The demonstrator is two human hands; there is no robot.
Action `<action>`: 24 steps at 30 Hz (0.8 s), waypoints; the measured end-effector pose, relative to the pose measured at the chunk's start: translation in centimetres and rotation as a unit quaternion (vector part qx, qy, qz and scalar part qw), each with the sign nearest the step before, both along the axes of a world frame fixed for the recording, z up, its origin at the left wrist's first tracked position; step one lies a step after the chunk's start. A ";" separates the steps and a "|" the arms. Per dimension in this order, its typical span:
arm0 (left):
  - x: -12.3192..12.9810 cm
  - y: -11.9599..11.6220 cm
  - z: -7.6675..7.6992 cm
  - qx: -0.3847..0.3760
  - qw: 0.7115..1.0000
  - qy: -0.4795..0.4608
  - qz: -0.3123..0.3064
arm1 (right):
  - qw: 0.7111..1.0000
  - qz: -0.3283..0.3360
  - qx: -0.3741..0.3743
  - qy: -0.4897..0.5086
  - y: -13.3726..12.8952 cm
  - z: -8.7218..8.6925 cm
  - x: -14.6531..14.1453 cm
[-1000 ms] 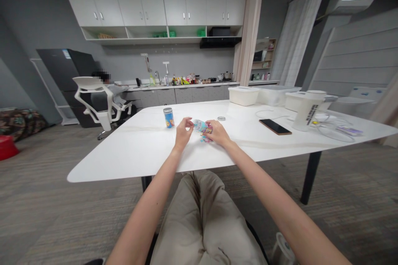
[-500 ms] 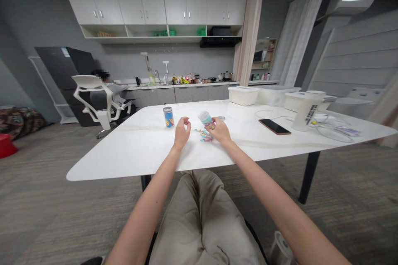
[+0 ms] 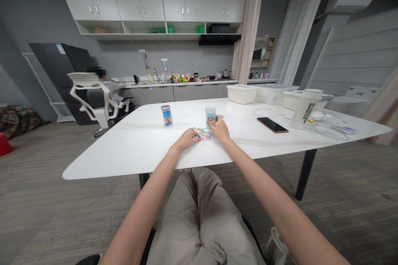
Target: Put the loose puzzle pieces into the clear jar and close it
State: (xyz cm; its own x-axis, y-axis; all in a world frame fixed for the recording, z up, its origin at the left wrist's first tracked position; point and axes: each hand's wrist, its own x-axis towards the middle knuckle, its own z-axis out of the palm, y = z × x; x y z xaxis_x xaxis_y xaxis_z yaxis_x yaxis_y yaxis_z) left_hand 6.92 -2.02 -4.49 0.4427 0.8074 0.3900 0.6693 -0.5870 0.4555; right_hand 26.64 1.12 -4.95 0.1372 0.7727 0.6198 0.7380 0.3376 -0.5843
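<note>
My right hand [image 3: 220,127] is wrapped round a clear jar [image 3: 210,112] with a colourful label, which stands upright on the white table [image 3: 118,149]. Between my hands lies a small pile of colourful pieces [image 3: 205,134]. At the pile's left edge is my left hand [image 3: 188,137], its fingers bent and low over the table; whether a piece is between them is too small to tell. A blue jar [image 3: 166,116] with a grey lid stands further back on the left. Behind my right hand a round lid [image 3: 220,116] is partly hidden.
A black phone [image 3: 272,124] lies to the right, beside a white cup [image 3: 301,114] and cables. White boxes [image 3: 241,94] stand at the back right. Beyond the table's left side, a person sits by a white chair [image 3: 90,95].
The clear jar has gone from tilted to upright in my right hand. My left hand has moved right and down to the pile of pieces. The view has shifted slightly.
</note>
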 end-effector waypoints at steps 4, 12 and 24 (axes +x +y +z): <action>0.1 0.0 -0.1 -0.001 1.000 -0.013 0.007 | 1.000 0.009 -0.018 -0.012 0.0 -0.1 -0.1; -0.2 0.1 1.2 0.104 0.968 -0.207 0.097 | 0.998 0.040 -0.013 -0.039 -0.3 0.2 0.0; -0.2 -0.6 2.3 0.164 0.968 -0.155 0.105 | 0.969 0.177 0.074 -0.159 -1.2 0.6 -0.3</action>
State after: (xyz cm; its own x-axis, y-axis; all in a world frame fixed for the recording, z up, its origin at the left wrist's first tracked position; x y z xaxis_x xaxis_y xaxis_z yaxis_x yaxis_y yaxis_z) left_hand 6.75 -2.66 -2.14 0.1022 0.6766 0.7292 0.6509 -0.5998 0.4653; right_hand 26.38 -0.11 -4.31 -0.3355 0.6358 0.6951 0.6960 0.6645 -0.2719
